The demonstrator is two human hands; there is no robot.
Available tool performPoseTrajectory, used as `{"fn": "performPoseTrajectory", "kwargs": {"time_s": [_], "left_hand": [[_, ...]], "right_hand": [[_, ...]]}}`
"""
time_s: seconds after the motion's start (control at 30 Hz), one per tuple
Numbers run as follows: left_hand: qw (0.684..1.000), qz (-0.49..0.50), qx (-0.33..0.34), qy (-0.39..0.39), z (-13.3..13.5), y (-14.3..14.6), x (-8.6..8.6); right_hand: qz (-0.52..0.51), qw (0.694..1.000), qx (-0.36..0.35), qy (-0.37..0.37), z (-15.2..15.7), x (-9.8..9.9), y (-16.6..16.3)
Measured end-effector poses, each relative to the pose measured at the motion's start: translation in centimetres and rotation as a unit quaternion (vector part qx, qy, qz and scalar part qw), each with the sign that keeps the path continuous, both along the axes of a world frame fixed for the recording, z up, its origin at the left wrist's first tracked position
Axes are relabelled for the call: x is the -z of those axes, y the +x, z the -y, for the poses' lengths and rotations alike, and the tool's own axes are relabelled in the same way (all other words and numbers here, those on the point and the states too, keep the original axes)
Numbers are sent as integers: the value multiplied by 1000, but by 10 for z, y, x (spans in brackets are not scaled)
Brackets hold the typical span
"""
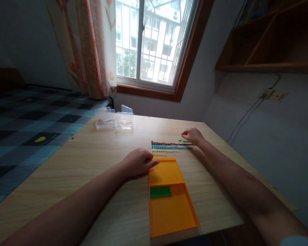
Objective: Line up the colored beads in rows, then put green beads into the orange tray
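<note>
An orange tray [169,212] lies on the wooden table [97,160], with a block of green pieces [160,191] inside it. My left hand [138,162] rests at the tray's far left corner, fingers curled loosely and touching its rim. Beyond the tray lie rows of small pieces: a brown row [169,144], a blue row [170,147] and a yellow row [161,153]. My right hand [193,135] hovers at the right end of those rows, fingers bent down in a pinch beside a few loose green pieces [184,140]. Whether it holds one is hidden.
Two clear plastic boxes [114,119] stand at the table's far left edge. A bed with a checked cover [28,126] lies to the left. A window and curtain are behind; a wall with a shelf [267,44] and socket is on the right.
</note>
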State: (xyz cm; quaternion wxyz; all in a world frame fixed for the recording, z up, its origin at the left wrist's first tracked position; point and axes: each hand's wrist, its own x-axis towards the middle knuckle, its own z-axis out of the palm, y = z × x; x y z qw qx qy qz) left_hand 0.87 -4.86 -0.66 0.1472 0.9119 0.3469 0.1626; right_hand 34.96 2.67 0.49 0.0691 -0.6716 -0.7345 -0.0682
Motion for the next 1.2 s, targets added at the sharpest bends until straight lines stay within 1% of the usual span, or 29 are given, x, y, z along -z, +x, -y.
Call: {"fn": "performPoseTrajectory", "kwargs": {"time_s": [0.1,0.23,0.37,0.57,0.8,0.9,1.0,1.07,1.17,1.2], "left_hand": [[1000,-1,1,-1,0,0,1],[1000,-2,5,-1,-1,0,2],[1000,-6,3,-1,0,0,0],[1000,-17,0,-6,0,0,0],[1000,-17,3,-2,0,0,0],[1000,-16,4,0,0,0,0],[1000,-12,5,-1,0,0,-1],[1000,-10,8,-2,0,0,-1],[1000,-11,11,-5,1,0,-2],[1000,-12,12,-7,1,0,-2]], "right_hand": [[-8,1000,-15,-8,-1,-1,3],[-16,999,-43,-26,0,6,-1],[-24,998,-49,-32,-2,11,-7],[-39,996,-63,-39,-7,12,-11],[-44,997,-63,-24,-3,12,-15],[-52,996,-68,-9,3,8,-19],[-68,994,-83,15,16,-3,-27],[-83,991,-97,29,32,-13,-33],[-117,983,-137,37,70,-28,-43],[-157,972,-169,45,86,-33,-46]]}}
